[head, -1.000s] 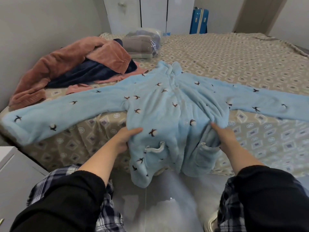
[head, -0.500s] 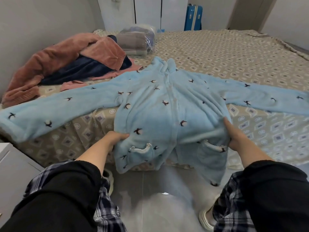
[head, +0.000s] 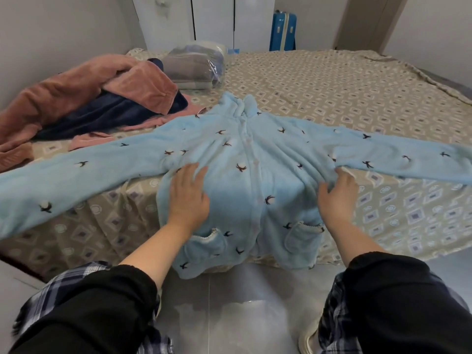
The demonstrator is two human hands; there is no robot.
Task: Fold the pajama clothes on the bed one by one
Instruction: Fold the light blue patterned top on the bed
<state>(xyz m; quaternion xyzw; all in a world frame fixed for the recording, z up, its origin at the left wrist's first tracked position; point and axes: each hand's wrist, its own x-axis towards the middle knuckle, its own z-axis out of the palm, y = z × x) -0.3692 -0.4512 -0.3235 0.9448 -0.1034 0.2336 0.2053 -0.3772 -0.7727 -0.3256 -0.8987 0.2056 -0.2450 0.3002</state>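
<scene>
At frame centre, the left hand (head: 189, 198) and right hand (head: 337, 199) lie flat, fingers straight, on the blue pajama top (head: 237, 198), likely smoothing it before folding.

Beyond the collar of the blue pajama top (head: 255, 195), the bare cover of the bed (head: 344, 80) stretched far and to the right, open to a reach; at far left a heap of pink and navy clothes (head: 84, 106) blocked the way, a plastic-wrapped grey bundle (head: 194, 67) just behind it; the top's spread sleeves crossed the near edge; the wall (head: 51, 34) stood close beside the heap.
</scene>
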